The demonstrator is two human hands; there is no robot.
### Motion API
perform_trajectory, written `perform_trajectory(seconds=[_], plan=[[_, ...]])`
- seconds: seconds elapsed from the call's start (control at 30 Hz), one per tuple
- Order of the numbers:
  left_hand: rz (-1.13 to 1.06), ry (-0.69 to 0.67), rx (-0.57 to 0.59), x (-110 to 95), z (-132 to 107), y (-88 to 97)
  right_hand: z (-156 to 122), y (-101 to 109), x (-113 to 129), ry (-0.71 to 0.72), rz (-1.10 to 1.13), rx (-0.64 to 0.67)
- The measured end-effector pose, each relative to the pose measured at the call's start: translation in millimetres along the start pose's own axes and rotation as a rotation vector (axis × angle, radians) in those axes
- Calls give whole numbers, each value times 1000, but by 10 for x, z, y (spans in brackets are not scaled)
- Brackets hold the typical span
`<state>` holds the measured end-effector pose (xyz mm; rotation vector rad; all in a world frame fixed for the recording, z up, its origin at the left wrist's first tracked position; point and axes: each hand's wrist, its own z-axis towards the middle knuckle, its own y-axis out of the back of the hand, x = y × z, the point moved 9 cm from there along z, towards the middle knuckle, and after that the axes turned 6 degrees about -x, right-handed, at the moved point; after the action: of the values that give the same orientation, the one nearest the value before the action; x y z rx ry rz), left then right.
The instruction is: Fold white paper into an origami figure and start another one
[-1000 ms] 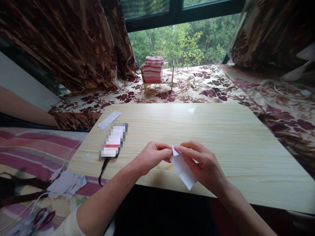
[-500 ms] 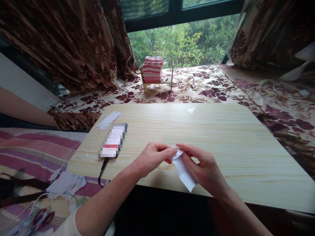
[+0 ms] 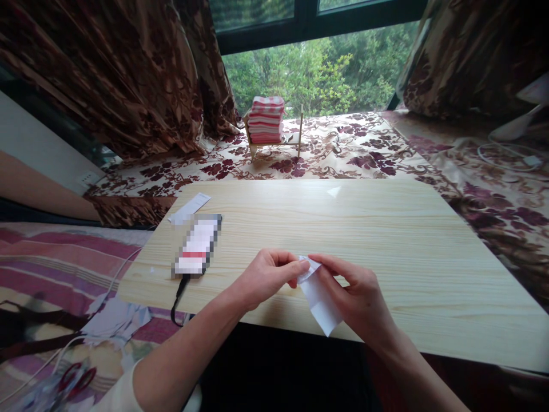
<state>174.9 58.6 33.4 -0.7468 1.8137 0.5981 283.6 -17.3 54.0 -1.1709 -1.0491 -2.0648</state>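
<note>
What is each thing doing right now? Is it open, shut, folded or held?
paper, folded, pinched at its top end
left hand, fingers shut on the paper
right hand, fingers shut on the paper
phone, flat on the table, cable plugged in
curtains, pulled open
cloths, folded and stacked

— What does the slip of paper (image 3: 318, 297) look like?
— White, narrow, with its top corner bent over.
— Where is it?
— Lifted just above the wooden table (image 3: 386, 240), near the middle of its near edge. It slants, with its lower corner about at that edge.
— Is it loose?
— No. The left hand (image 3: 266, 277) and right hand (image 3: 358, 297) pinch its top.
</note>
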Motion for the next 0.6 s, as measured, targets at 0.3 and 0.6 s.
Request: perform_trajectory(seconds=[0.3, 0.6], plan=[[21, -32, 92, -56, -20, -6, -33, -46, -135, -274, 186, 99], [110, -74, 73, -60, -59, -14, 106, 100, -240, -358, 249, 118]])
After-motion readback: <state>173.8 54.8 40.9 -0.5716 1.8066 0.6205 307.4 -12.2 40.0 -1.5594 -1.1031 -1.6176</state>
